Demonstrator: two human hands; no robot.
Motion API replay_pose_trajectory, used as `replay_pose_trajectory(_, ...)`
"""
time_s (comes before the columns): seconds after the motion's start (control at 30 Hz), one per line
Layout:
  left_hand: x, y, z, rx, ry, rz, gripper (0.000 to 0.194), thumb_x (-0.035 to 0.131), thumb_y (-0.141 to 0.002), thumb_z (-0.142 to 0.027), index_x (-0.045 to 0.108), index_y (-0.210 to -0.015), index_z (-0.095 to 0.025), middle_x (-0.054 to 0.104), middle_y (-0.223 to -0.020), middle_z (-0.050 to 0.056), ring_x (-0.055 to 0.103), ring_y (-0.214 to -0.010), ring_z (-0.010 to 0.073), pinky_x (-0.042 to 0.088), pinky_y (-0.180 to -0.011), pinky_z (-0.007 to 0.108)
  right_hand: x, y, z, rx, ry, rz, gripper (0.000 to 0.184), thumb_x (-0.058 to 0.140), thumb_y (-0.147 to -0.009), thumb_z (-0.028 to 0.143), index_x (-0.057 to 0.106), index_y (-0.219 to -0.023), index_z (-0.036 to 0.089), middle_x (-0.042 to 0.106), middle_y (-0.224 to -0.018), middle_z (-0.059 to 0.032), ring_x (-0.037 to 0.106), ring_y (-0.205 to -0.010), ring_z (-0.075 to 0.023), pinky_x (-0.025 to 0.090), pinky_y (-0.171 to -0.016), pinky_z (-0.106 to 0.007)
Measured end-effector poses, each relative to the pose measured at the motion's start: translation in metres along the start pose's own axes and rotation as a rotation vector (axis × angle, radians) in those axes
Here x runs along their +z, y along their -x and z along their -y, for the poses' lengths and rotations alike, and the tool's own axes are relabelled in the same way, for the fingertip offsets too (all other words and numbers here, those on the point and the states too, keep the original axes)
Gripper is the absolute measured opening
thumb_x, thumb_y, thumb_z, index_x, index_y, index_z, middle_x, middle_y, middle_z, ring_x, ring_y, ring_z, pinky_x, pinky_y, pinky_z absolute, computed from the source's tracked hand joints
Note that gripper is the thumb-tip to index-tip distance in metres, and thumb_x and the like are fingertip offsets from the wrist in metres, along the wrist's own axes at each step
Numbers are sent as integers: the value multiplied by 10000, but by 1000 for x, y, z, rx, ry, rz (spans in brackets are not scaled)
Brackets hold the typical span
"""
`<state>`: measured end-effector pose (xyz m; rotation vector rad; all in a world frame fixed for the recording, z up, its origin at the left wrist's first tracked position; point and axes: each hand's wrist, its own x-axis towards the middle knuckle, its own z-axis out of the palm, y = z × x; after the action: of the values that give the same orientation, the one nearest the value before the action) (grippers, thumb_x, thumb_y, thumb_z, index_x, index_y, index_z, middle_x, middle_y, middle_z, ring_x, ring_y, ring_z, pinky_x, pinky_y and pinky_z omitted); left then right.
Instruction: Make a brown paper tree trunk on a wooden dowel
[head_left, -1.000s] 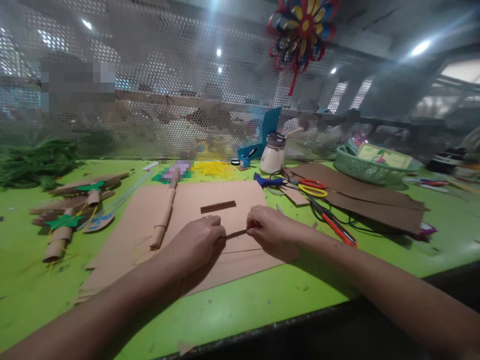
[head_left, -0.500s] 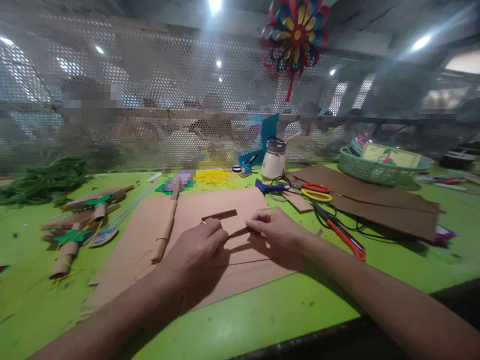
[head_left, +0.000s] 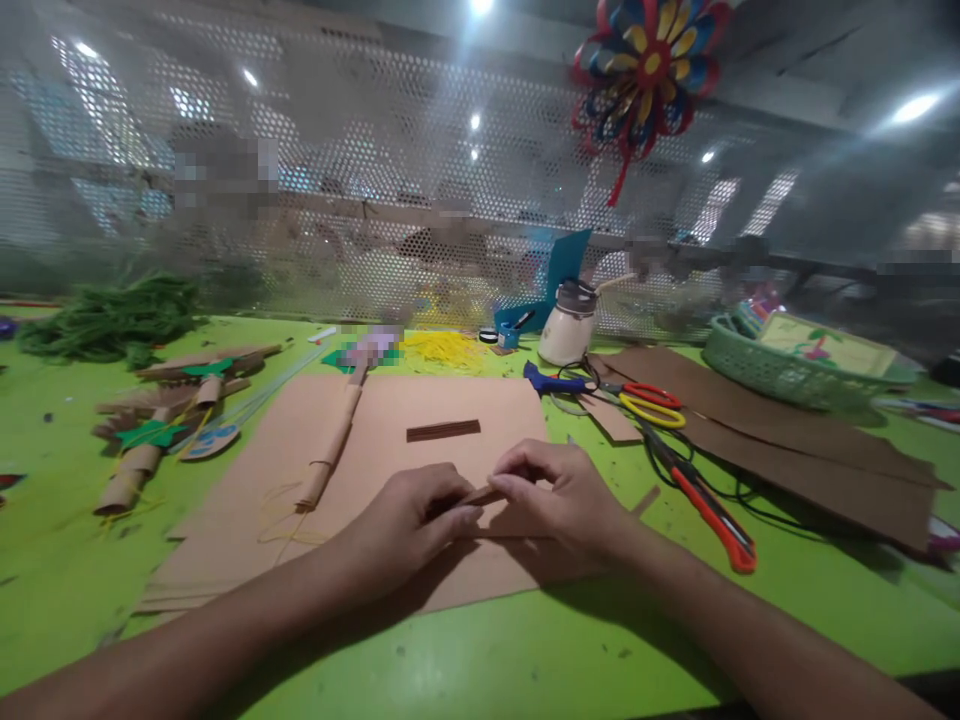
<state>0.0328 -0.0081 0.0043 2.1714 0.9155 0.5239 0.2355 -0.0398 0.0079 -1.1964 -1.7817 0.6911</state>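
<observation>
Between my hands is a narrow folded strip of brown paper [head_left: 481,496], pinched at both ends. My left hand [head_left: 424,515] grips its left end, thumb on top. The fingertips of my right hand [head_left: 559,490] hold the other end. Just beyond them a second brown folded strip [head_left: 442,431] lies flat on the stacked tan paper sheets [head_left: 495,400]. To the left of my hands, a rolled paper tube [head_left: 330,450] with a purple and green top rests on the sheets, yellow thread trailing from its lower end.
At right lie a utility knife [head_left: 709,505], scissors [head_left: 652,403], a blue-handled tool [head_left: 555,380], dark brown paper [head_left: 810,460] and a green basket [head_left: 795,375]. A white jar [head_left: 568,330] stands behind. Paper figures [head_left: 139,465] and green strands [head_left: 112,315] are at left.
Both hands have drawn nearer to me, lifting the strip and closing in on each other along it. The second strip is now uncovered. The whole view has shifted slightly left.
</observation>
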Motion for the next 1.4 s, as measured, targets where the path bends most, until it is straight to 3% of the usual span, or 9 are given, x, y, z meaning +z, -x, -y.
replay_pose_trajectory(0.13, 3, 0, 3, -62, 281, -20, 234, 605, -844, -356, 662, -759, -145, 607, -698, 20, 532, -659, 139, 399, -600, 243, 3, 2, 0, -2, -140, 4, 281, 700, -774, 295, 680, -1015, 153, 656, -720, -19, 590, -650, -138, 479, -596, -259)
replay_pose_trajectory(0.27, 7, 2, 4, -117, 601, 19, 289, 673, -802, -422, 677, -779, -134, 621, -692, 43, 560, -667, 154, 440, -621, 272, 4, 3, 1, -8, -184, 1, 226, 705, -768, 255, 694, -980, 177, 698, -806, -49, 646, -742, -166, 520, -680, -300)
replay_pose_trajectory(0.4, 12, 5, -2, -179, 770, -54, 289, 727, -757, -425, 694, -780, -139, 639, -713, 56, 595, -710, 176, 479, -680, 310, 4, 4, 0, 22, -254, 33, 291, 699, -766, 224, 672, -1049, 162, 664, -770, -28, 627, -712, -149, 512, -671, -298)
replay_pose_trajectory(0.7, 14, 7, -14, -258, 851, -130, 262, 741, -750, -399, 710, -826, -150, 706, -832, 99, 648, -834, 229, 504, -759, 341, 7, 1, -5, 177, -400, 60, 359, 742, -713, 237, 649, -1050, 155, 628, -727, 8, 597, -664, -125, 460, -632, -282)
replay_pose_trajectory(0.9, 8, 3, -6, -254, 845, -156, 249, 742, -750, -388, 693, -804, -150, 710, -837, 94, 655, -813, 216, 506, -768, 340, 8, -1, -7, 261, -461, 60, 378, 783, -660, 236, 670, -1010, 148, 632, -712, 15, 585, -644, -111, 430, -612, -264)
replay_pose_trajectory(1.1, 2, -3, -2, -266, 802, -176, 236, 778, -711, -362, 663, -761, -162, 685, -738, 60, 640, -722, 191, 505, -687, 327, 9, 1, -7, 367, -483, 104, 234, 792, -682, 326, 709, -772, 126, 641, -673, -12, 532, -585, -98, 399, -566, -255)
replay_pose_trajectory(1.4, 4, 1, -4, -275, 873, -147, 261, 765, -737, -344, 587, -715, -154, 630, -685, 26, 566, -641, 133, 454, -643, 287, 4, 0, -1, 370, -511, 50, 293, 768, -714, 415, 727, -810, 141, 628, -615, -2, 525, -559, -110, 435, -564, -271)
